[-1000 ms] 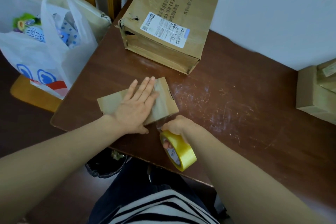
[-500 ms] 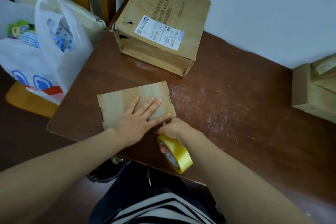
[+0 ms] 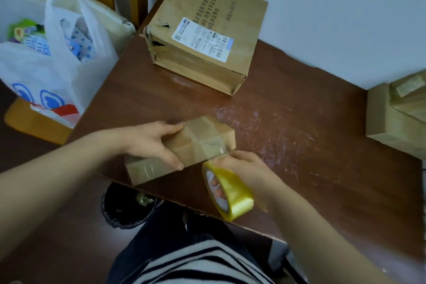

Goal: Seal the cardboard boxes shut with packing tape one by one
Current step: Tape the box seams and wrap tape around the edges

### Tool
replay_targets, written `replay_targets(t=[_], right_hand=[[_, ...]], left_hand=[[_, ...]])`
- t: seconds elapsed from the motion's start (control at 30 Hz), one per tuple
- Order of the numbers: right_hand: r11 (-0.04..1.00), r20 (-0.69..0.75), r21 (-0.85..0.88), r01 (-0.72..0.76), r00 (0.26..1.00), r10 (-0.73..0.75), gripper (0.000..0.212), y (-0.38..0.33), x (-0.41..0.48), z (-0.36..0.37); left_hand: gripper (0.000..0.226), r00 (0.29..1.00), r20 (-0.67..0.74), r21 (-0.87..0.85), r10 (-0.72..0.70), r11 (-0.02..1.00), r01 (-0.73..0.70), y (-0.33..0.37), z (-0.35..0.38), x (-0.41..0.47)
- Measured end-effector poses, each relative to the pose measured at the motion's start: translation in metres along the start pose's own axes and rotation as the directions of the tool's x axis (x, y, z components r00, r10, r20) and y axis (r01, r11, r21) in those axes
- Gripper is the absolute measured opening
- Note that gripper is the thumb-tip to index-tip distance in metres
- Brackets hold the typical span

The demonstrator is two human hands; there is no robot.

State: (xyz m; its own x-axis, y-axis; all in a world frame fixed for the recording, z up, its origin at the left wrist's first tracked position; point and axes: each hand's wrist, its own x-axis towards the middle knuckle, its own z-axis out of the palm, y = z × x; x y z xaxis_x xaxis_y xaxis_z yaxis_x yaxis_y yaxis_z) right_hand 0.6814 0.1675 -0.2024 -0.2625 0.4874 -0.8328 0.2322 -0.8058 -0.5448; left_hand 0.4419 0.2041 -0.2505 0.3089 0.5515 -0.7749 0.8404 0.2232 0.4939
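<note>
"Brown table (image 3: 322, 134), wood-grain top, scratched pale toward the middle. That is lot one?" asks the clerk.

"Lot one," says the checker. "Lot two: white plastic bag (image 3: 46, 76), blue and red print, coloured packets inside, standing to the table's left, off it."

"Lot three?"

"Large cardboard box (image 3: 230, 18), dented, torn at its left corner, white shipping label (image 3: 202, 39) on top. It sits at the back of the table, against the wall. Lot four: another cardboard box (image 3: 396, 117) at the right edge of view, partly cut off."

"Lot five, black bin (image 3: 124, 212) on the floor below the table's near edge (contents too dim to list). And the one in work?"

"Lot six: small cardboard box (image 3: 196, 143), flat and oblong, at the table's near edge, well apart from the large one. Clear tape bands its top. Whether it rests on the wood or is lifted, I cannot tell."

"Hands?"

"Left hand (image 3: 149, 140) grips the small box at its left half, fingers curled over the far side, thumb pressed on the near face. Right hand (image 3: 249, 170) is just beside the box's right end, fingers curled through the core of lot seven, a yellow tape roll (image 3: 230, 193), held on edge. A strip of tape (image 3: 216, 147) runs taut from roll to box."
</note>
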Motion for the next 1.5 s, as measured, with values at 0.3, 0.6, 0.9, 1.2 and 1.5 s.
replay_targets(t=[0.3,0.6,0.9,1.2,1.5], right_hand=[[0.953,-0.037,-0.124,0.277,0.958,-0.283,0.046,-0.052,0.014,0.017],[0.923,-0.055,-0.156,0.352,0.93,-0.364,0.075,-0.073,0.042,0.026],[0.875,0.027,-0.04,0.482,0.876,-0.481,0.027,-0.066,0.045,0.044],[0.892,-0.035,-0.09,0.443,0.894,-0.447,0.042,-0.035,0.036,0.025],[0.881,-0.125,-0.159,0.446,0.876,-0.466,0.021,-0.014,0.048,0.023]], left_hand=[[0.088,0.974,-0.205,-0.216,0.101,0.965,-0.146,-0.008,-0.021,-0.018],[0.084,0.829,-0.542,0.283,0.134,0.959,0.031,0.011,-0.006,0.004],[0.099,0.859,-0.488,0.158,0.154,0.984,-0.087,-0.013,-0.022,0.017],[0.086,0.682,-0.597,0.549,0.422,0.835,-0.036,0.0,-0.012,0.009],[0.069,0.683,-0.556,0.566,0.473,0.818,-0.106,0.008,-0.006,0.007]])
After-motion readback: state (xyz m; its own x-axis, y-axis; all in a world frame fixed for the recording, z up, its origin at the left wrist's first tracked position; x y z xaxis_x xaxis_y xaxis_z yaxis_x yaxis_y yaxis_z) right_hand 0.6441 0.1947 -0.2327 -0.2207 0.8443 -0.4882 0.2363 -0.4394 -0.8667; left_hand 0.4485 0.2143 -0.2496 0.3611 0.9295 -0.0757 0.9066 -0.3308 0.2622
